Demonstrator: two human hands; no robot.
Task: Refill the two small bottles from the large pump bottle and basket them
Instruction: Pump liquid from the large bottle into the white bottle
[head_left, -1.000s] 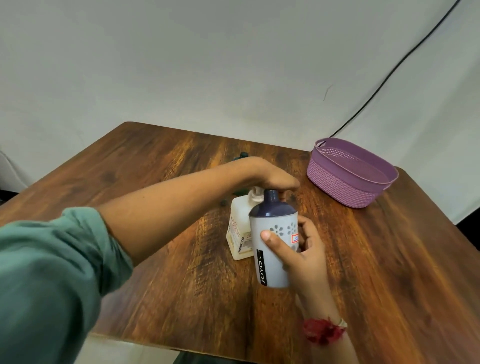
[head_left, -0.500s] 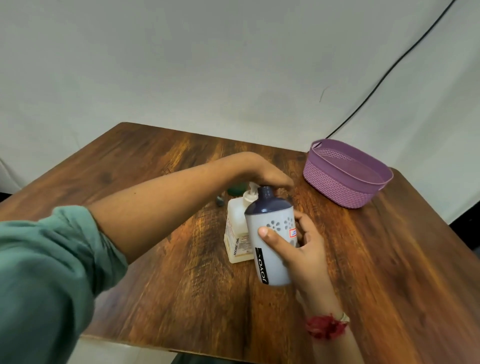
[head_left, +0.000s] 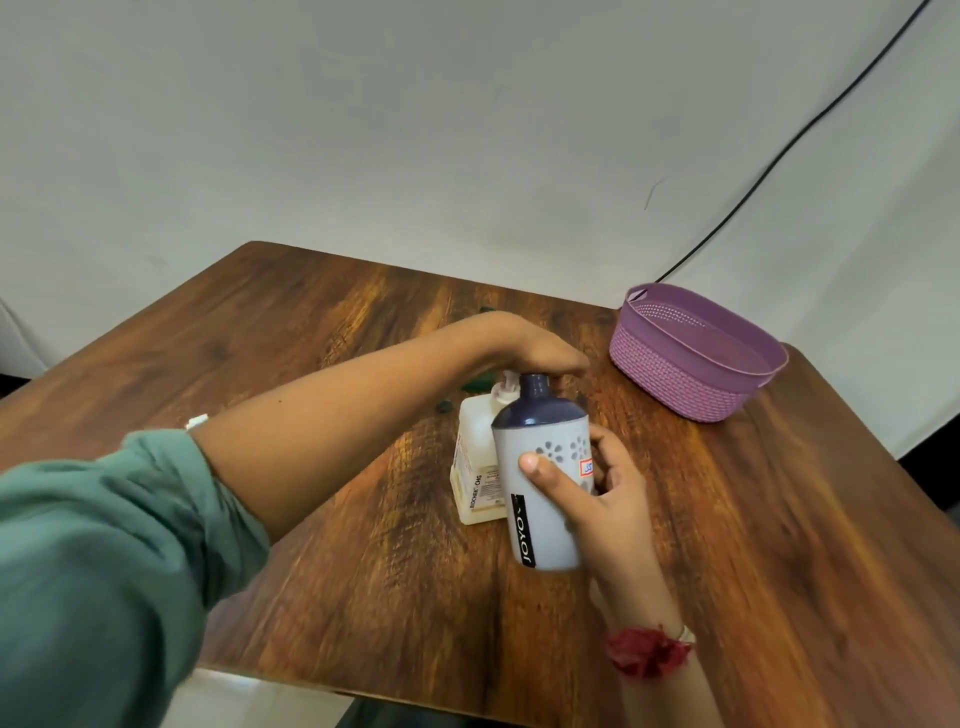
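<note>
The large pump bottle (head_left: 475, 457), pale with a white pump head, stands mid-table. My left hand (head_left: 535, 353) lies over its pump head and presses on it, fingers stretched forward. My right hand (head_left: 608, 504) grips a small grey bottle (head_left: 543, 532) with a dark blue top and holds it upright beside the pump bottle, its open neck just under my left hand. The nozzle is hidden by my hand. A green object (head_left: 478, 385) shows partly behind the pump bottle. The purple basket (head_left: 691, 384) sits at the back right, apart from both hands.
A small dark cap (head_left: 443, 407) lies on the wooden table (head_left: 311, 364) just left of the pump bottle. A black cable runs down the white backdrop behind the basket. The table's front edge is close below my arms.
Both hands keep the same hold on the pump head and the grey bottle. Only the view has drifted slightly.
</note>
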